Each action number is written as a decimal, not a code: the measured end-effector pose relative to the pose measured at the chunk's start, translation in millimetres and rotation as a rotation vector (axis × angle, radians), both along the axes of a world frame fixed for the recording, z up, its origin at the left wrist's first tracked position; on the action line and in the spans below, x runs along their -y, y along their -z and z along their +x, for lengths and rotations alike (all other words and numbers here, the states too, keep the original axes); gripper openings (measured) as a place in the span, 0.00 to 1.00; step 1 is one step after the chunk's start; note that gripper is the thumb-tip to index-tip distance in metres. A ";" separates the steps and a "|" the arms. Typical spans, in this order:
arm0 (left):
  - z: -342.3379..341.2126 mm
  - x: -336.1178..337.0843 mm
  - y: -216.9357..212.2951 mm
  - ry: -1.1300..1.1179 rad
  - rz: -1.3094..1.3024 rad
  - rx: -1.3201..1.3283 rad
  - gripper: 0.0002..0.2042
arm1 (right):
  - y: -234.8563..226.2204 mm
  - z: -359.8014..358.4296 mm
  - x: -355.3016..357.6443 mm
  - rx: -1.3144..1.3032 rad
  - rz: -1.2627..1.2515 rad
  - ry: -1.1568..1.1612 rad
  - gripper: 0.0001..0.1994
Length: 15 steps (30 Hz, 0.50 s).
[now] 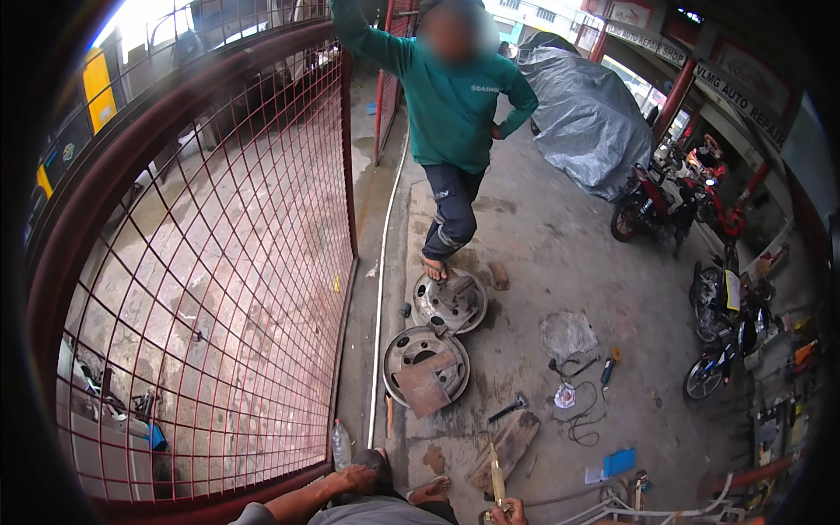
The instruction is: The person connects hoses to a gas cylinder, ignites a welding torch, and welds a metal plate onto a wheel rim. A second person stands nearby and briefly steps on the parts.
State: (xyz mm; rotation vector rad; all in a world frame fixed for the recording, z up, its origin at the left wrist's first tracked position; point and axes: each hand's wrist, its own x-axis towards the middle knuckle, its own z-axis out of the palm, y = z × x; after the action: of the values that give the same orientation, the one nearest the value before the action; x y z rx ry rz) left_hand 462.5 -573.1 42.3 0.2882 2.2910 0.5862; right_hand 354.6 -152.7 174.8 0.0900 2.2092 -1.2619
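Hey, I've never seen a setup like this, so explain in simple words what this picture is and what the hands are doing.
There's no machine here, just a person's bare hands. A wide fisheye camera on their head looks down, so straight edges bend toward the rim. At the bottom, the left hand rests around the knee, while the right hand grips a brass-coloured, torch-like tool. On the ground ahead lie a near wheel rim with a rusty plate on it, a far wheel rim, a hammer and a wooden block. Beyond, another person stands by the red mesh gate.
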 end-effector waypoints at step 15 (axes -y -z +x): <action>18.2 -85.6 26.7 -0.006 0.066 0.269 0.21 | 83.9 -22.2 -56.6 0.353 -0.203 0.072 0.14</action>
State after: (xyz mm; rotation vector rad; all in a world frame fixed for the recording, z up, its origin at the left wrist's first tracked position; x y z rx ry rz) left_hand 480.7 -487.5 15.5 0.2193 2.0178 0.6626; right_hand 332.4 -96.1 91.0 0.2914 1.7845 -1.3836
